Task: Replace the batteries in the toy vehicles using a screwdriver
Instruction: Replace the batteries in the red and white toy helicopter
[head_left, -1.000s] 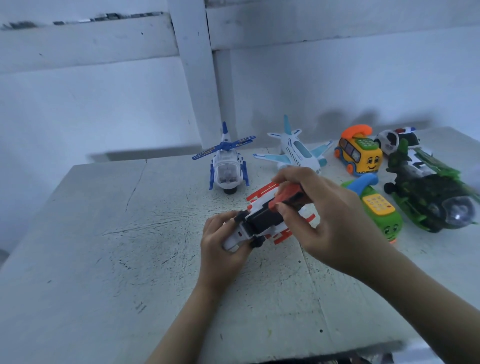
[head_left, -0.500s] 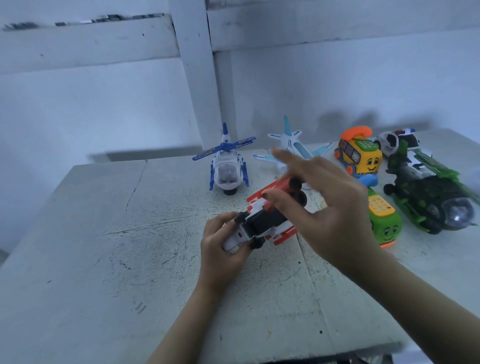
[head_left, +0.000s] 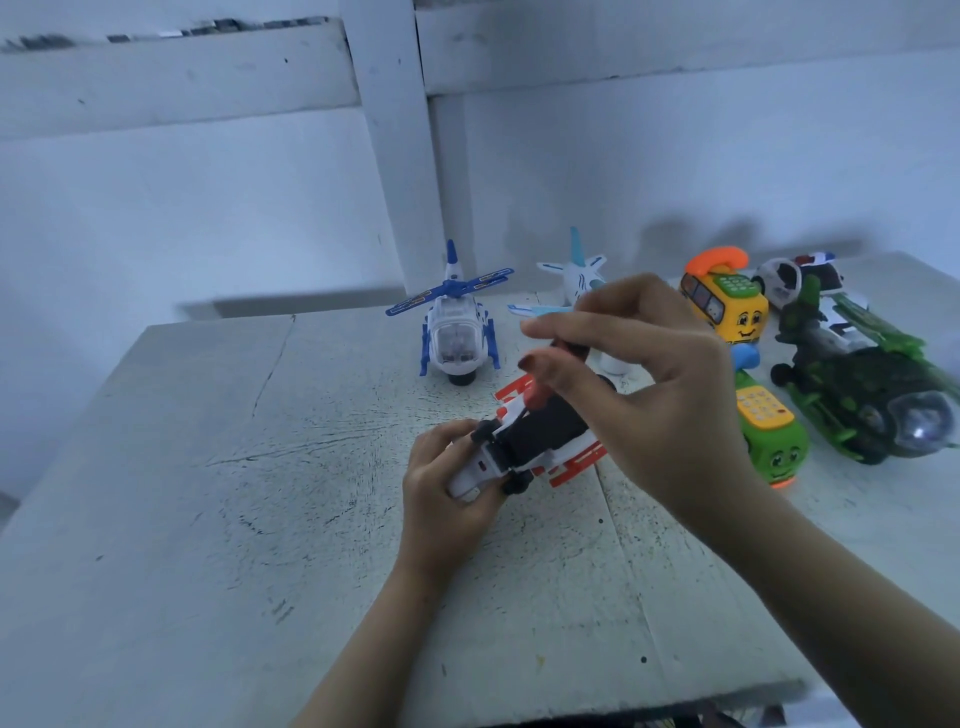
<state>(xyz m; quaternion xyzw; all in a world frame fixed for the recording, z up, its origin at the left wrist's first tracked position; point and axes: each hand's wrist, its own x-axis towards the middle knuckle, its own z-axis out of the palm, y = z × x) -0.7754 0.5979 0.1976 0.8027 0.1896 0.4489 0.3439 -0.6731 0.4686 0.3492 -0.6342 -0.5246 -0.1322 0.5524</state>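
A red and white toy vehicle (head_left: 530, 452) lies upside down in the middle of the table, its black underside facing up. My left hand (head_left: 441, 483) grips its white front end from the near side. Above it, my right hand (head_left: 634, 379) pinches the red and black handle of a screwdriver (head_left: 550, 374) between thumb and fingers. The screwdriver points down at the toy's underside; its tip is hidden behind my fingers.
On the white wooden table (head_left: 260, 519), a blue and white toy helicopter (head_left: 457, 327) stands behind the work. A white toy plane (head_left: 576, 280), a yellow bus phone toy (head_left: 727, 296), a green phone toy (head_left: 769, 431) and a green helicopter (head_left: 862, 384) crowd the right side.
My right hand has lifted from wrapping the handle to pinching it with raised fingers, and the screwdriver now stands steeper. My left hand and the toy have stayed put.
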